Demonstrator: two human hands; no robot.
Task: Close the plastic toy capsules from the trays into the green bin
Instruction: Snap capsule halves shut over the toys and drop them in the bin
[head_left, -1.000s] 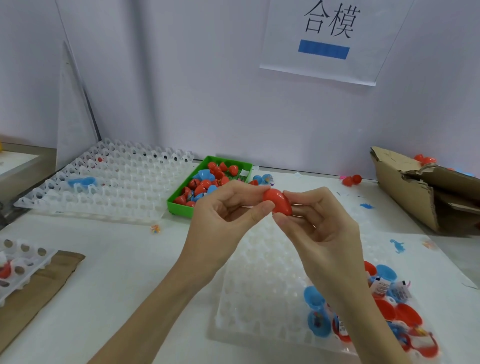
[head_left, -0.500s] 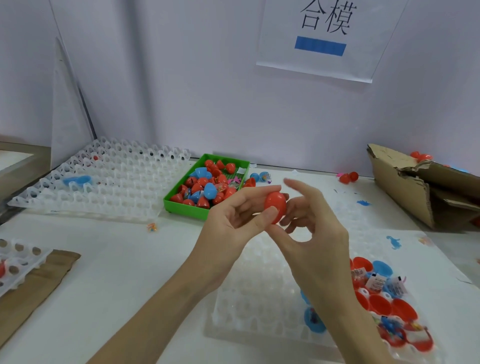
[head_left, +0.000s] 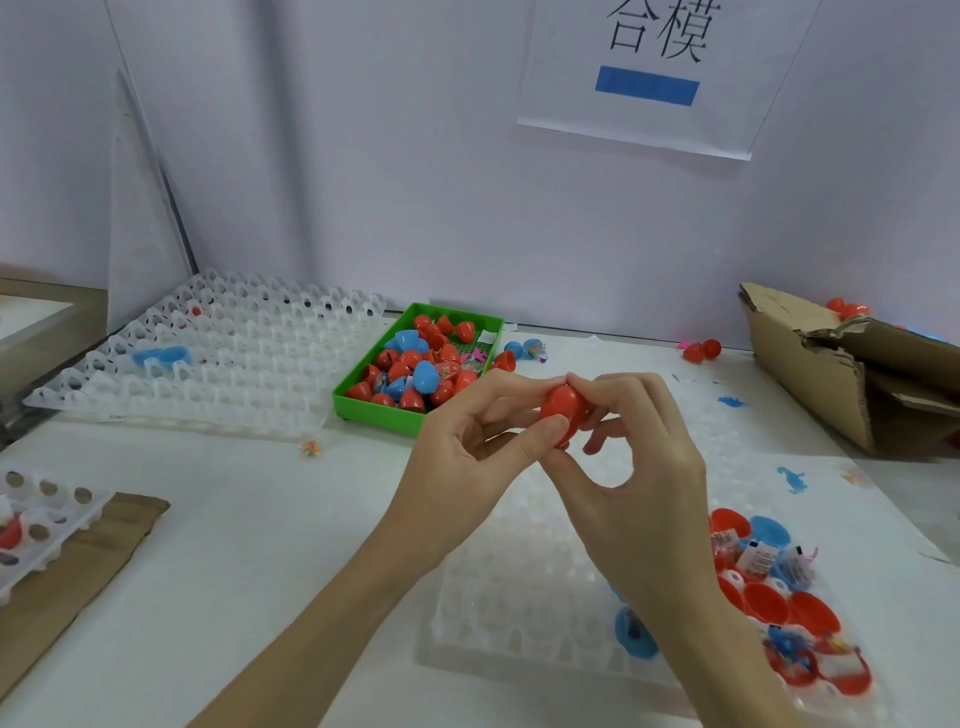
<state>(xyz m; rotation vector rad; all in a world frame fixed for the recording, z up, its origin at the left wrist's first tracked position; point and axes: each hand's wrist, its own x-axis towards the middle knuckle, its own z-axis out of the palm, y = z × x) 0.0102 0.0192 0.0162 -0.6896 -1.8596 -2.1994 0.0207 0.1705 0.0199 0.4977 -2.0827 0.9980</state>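
Beneath both my hands lies the clear tray (head_left: 519, 597), with open red and blue capsule halves (head_left: 779, 608) in its cells just right of my right wrist. Beyond my left hand sits the green bin (head_left: 374, 410), holding closed capsules. My left hand (head_left: 467, 457) and right hand (head_left: 639, 467) together pinch one red capsule (head_left: 563, 410) between thumbs and fingertips, above the tray.

left hand (head_left: 470, 457), right hand (head_left: 636, 483), fingertips meeting
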